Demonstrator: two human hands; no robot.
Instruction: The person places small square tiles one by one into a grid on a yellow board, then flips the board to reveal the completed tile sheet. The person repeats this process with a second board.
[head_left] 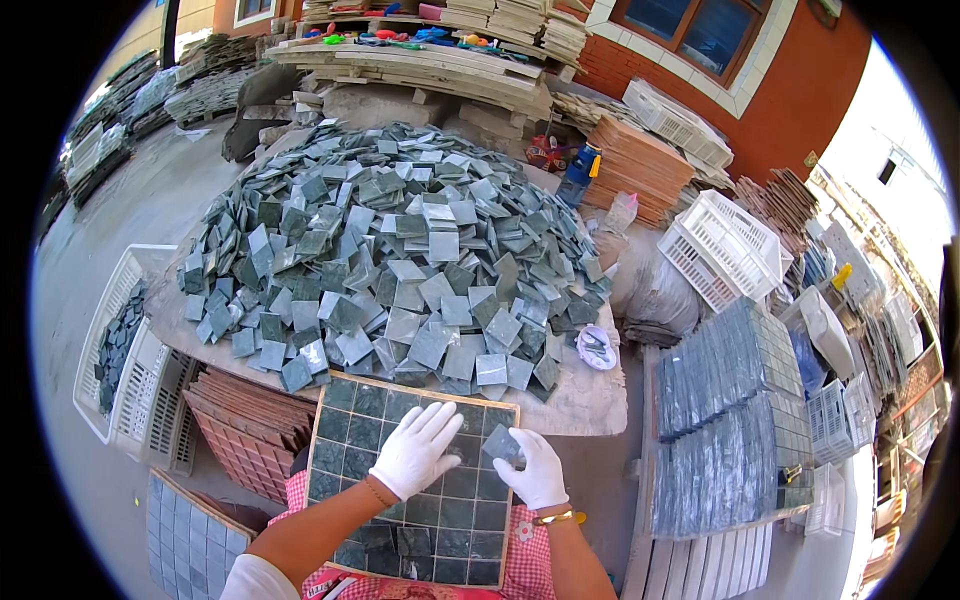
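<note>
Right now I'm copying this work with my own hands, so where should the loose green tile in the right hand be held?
By two opposite edges, fingertips coming from above. The loose green tile is thin, flat and square, and the right hand holds it tilted above the gridded tray, leaving its edges free.

Outdoor tile-mosaic workshop yard. Evidence: large heap of loose grey-green square stone tiles (400,250) at 12 o'clock; stacked assembled grey mosaic sheets (725,420) at 3 o'clock; white plastic crates (725,245) at 2 o'clock; red-brick building wall (790,90) behind.
</note>
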